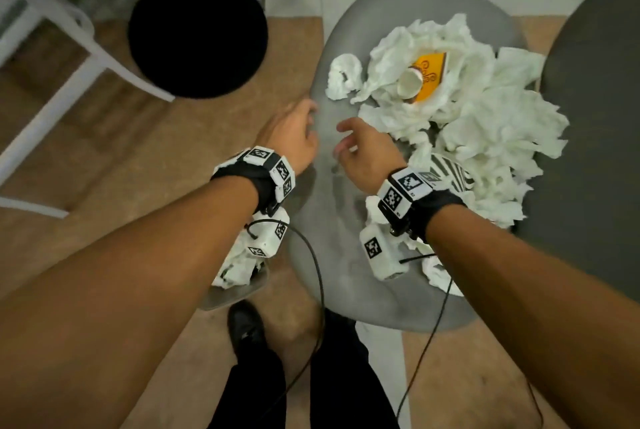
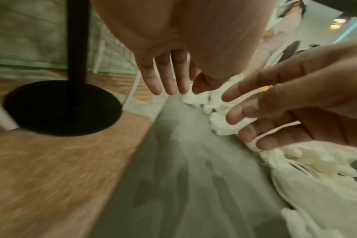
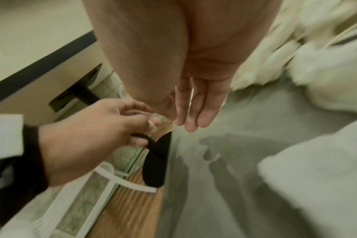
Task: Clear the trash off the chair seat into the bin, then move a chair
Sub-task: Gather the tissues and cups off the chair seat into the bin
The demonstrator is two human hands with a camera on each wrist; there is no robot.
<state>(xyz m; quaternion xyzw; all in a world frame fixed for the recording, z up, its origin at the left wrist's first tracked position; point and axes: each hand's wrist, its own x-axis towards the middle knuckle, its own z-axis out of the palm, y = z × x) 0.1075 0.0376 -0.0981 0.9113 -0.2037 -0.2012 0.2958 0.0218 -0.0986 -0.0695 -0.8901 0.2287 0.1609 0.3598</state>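
A grey chair seat (image 1: pixel 329 221) carries a heap of crumpled white tissues (image 1: pixel 485 117), a yellow paper cup (image 1: pixel 426 77) lying on its side and a striped wrapper (image 1: pixel 450 169). One loose tissue ball (image 1: pixel 343 77) lies apart at the heap's left. My left hand (image 1: pixel 304 124) hovers at the seat's left edge, fingers (image 2: pixel 169 80) straight, holding nothing. My right hand (image 1: pixel 346 141) is over the bare seat (image 2: pixel 183 161) just left of the heap, fingers (image 2: pixel 240 116) spread and empty. A grey bin (image 1: pixel 242 293) with tissue inside peeks from under my left forearm.
A black round stand base (image 1: pixel 197 34) sits on the wooden floor left of the chair, with a white frame (image 1: pixel 69 82) further left. A dark grey round surface (image 1: pixel 595 117) borders the seat on the right. My black shoes (image 1: pixel 246 324) stand below the seat.
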